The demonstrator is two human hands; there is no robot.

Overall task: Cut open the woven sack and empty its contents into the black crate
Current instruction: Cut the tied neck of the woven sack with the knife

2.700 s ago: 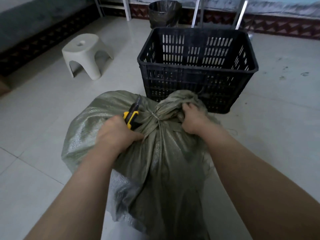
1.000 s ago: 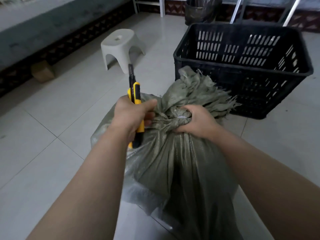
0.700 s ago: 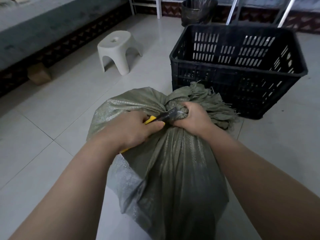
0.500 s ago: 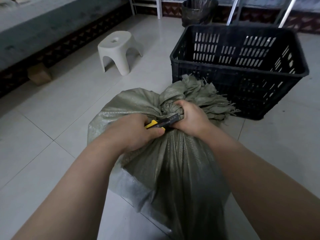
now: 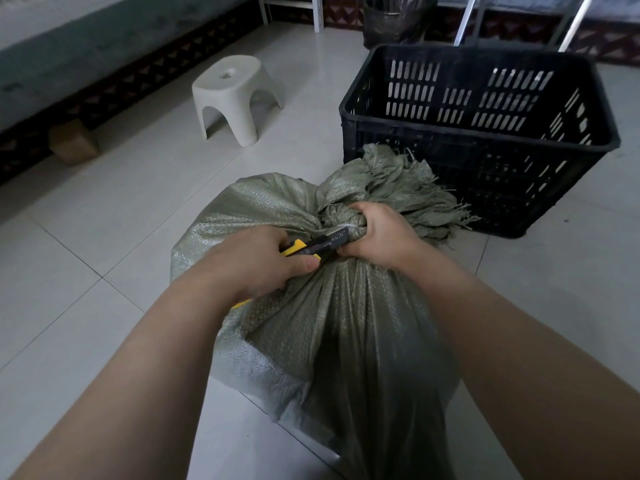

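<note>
A full grey-green woven sack (image 5: 332,323) stands on the tiled floor in front of me, its neck bunched and bound with a pale tie (image 5: 348,226). My right hand (image 5: 379,237) grips the neck just below the frayed top. My left hand (image 5: 258,263) holds a yellow-and-black utility knife (image 5: 317,245), its tip lying against the tie beside my right fingers. The black slatted crate (image 5: 478,140) stands open just beyond the sack, to the right.
A white plastic stool (image 5: 235,95) stands on the floor at the left. A dark bin (image 5: 394,19) and metal legs (image 5: 467,19) are behind the crate. A low ledge with a cardboard box (image 5: 72,145) runs along the left wall.
My left hand has brought the knife down from upright to lie sideways, tip at the tied neck. My right hand keeps its grip on the neck.
</note>
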